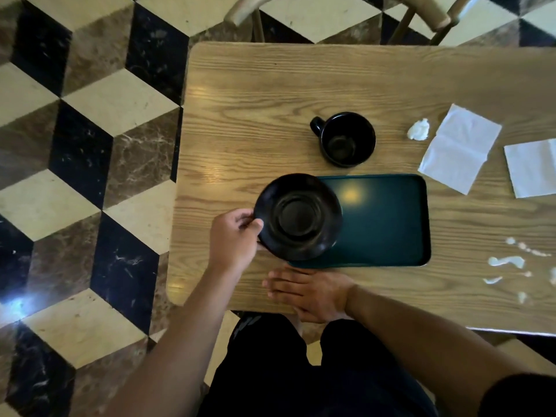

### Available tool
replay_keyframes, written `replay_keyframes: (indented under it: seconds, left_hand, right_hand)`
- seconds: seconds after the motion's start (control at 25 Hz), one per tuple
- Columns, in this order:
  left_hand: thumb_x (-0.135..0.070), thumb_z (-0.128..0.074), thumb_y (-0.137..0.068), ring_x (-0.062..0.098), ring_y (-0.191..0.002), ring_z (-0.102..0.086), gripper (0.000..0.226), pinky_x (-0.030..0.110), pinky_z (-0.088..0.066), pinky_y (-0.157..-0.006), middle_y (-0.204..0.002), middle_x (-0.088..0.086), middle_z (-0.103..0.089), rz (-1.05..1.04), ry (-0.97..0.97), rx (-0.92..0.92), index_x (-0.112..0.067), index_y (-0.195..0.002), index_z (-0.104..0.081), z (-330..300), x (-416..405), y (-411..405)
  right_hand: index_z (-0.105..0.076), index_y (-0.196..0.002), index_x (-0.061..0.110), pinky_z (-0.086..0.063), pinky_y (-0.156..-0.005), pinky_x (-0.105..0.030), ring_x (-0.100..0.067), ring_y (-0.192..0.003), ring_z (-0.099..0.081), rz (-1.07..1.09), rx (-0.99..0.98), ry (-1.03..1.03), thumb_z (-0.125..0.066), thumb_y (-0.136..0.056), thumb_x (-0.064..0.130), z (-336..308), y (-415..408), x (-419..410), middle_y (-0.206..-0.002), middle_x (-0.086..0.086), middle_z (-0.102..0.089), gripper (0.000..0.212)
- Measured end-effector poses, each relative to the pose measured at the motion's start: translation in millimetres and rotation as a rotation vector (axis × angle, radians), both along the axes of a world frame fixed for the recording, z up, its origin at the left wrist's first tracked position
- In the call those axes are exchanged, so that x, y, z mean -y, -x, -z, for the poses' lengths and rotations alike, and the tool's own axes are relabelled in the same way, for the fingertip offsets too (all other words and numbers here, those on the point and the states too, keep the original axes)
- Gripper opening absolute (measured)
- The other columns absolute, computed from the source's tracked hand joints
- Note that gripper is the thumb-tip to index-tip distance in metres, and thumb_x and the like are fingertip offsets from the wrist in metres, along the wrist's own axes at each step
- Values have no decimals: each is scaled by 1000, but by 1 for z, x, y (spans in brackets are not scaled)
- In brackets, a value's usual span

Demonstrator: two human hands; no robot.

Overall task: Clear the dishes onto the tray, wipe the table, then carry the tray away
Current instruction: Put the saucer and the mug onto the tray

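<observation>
Left hand [233, 239] has its fingers [255, 226] pinched on the rim of the black saucer [298, 216], over the tray [388, 224] corner. Looks stiff, glossy, breakable, so grip the edge firmly. Right hand [310, 293] lies flat and empty on the counter [270, 100]. Mug [344, 139] sits behind the tray.

Bare forearms, black trousers [301, 380] (a faint print near the knee).

Head view, steeply down over table [270, 94]
</observation>
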State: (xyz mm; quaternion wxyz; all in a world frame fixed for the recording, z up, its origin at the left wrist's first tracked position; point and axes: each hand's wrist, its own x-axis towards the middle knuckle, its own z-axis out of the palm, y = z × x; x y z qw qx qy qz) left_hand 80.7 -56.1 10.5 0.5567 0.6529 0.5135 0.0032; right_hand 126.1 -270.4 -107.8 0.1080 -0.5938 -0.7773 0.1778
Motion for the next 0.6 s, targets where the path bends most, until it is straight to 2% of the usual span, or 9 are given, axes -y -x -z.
replay_keyframes:
  seconds: [0.04,0.12,0.2,0.32,0.4,0.56,0.6]
  left_hand:
    - [-12,-72,-86,14,-72,-76,8,45,-65,-67,-87,4,-79,47,-20,9,-18,-88,-75,3,8,-7]
    - [-17,-71,-82,17,-80,-76,11,46,-64,-75,-83,-4,-79,150,-44,-22,-23,-88,-77,9,20,-19]
    - [-21,-69,-80,18,-81,-76,11,48,-64,-75,-82,-6,-78,188,-29,-38,-28,-85,-77,18,25,-27]
    - [-27,-66,-77,21,-84,-77,23,51,-64,-75,-85,-3,-79,224,-38,-43,-20,-95,-77,28,26,-33]
    - [-25,-65,-78,25,-81,-77,20,51,-64,-72,-82,-2,-78,239,-60,-45,-19,-94,-76,32,24,-36]
    - [-26,-67,-76,19,-87,-77,36,49,-64,-78,-93,-1,-79,229,-89,-82,-14,-109,-77,30,26,-40]
    - [-24,-68,-78,20,-86,-77,34,48,-64,-77,-92,-1,-79,239,-99,-90,-14,-109,-77,29,28,-41]
  right_hand:
    - [-41,-153,12,-3,-128,-38,-25,-156,-17,2,-13,2,-48,-101,35,1,0,0,-166,-5,-29,58]
    - [-42,-153,11,-3,-128,-40,-25,-156,-19,14,-27,-8,-49,-100,33,3,1,-1,-165,-6,-31,58]
    - [-42,-152,9,-5,-128,-41,-26,-156,-20,15,-38,-15,-49,-99,32,5,1,0,-165,-8,-32,58]
    - [-43,-152,8,-9,-128,-42,-27,-155,-21,20,-67,-23,-52,-99,31,6,1,-1,-164,-9,-33,59]
    - [-42,-152,8,-8,-128,-43,-27,-156,-20,23,-77,-20,-52,-100,31,7,1,-1,-165,-9,-32,58]
    - [-42,-152,8,-12,-128,-45,-27,-155,-21,29,-92,-24,-55,-99,29,9,1,-1,-164,-10,-33,59]
    - [-43,-152,8,-13,-127,-46,-27,-155,-23,32,-104,-30,-56,-98,28,9,1,-1,-164,-10,-34,59]
